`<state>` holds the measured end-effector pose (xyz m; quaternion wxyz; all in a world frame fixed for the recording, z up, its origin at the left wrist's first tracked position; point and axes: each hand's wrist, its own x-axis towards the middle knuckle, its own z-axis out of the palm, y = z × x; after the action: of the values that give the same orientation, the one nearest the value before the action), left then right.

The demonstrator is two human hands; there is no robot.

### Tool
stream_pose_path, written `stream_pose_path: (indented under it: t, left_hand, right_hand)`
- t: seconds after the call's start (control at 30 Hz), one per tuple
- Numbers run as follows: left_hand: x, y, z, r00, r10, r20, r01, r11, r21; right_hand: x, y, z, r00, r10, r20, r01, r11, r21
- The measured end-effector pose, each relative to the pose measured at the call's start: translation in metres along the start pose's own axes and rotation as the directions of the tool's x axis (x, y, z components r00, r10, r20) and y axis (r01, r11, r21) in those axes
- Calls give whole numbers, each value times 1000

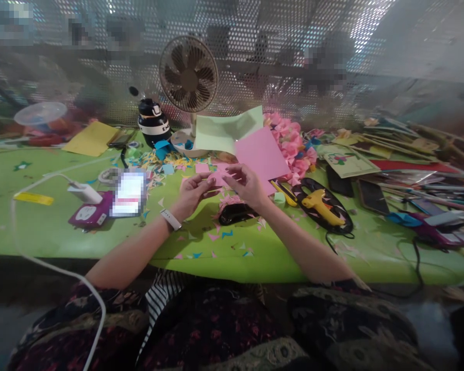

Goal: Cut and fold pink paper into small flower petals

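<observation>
Between my two hands is a small piece of pink paper [218,178], raised a little over the green table. My left hand [195,191], with a white band at the wrist, pinches its left side. On its right side my right hand [246,184] grips it with thumb and fingers. Below the hands lies a black oblong object [236,213] with pink paper bits behind it; its kind is not clear. Just beyond my right hand a pink sheet [265,154] overlaps a pale green sheet [228,133].
The green table [34,175] is strewn with paper scraps. A fan [189,74] and black bottle [153,123] stand at the back. To the right lie a yellow glue gun [325,207], a yellow cutter [284,192] and pink paper flowers [290,139]. A lit phone [129,193] is left.
</observation>
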<state>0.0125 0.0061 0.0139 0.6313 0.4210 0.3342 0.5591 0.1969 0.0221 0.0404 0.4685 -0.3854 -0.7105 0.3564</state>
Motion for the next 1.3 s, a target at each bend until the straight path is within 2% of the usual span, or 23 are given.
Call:
stream_pose_path:
  t: [0.1, 0.4, 0.7, 0.93, 1.03, 1.3]
  left_hand:
    - [0, 2, 0, 999, 26, -33, -25, 999, 31]
    - [-5, 10, 1, 1000, -17, -15, 20, 977, 212]
    - [-3, 12, -3, 998, 38, 43, -51, 935, 351]
    - [-3, 13, -3, 998, 15, 58, -34, 938, 345]
    - [-4, 14, -2, 999, 2, 51, -19, 946, 323]
    - [-1, 16, -7, 989, -120, 90, 86, 944, 317]
  right_hand:
    - [1, 3, -2, 999, 34, 38, -35, 999, 34]
    - [1, 9, -1, 996, 27, 89, -21, 998, -66]
    - [-1, 9, 1, 995, 16, 100, 3, 983, -184]
    - [-1, 9, 1, 994, 24, 109, 0, 977, -215]
    - [-1, 10, 0, 991, 47, 122, -25, 984, -177]
    - [-1, 6, -2, 993, 51, 109, -38, 992, -118]
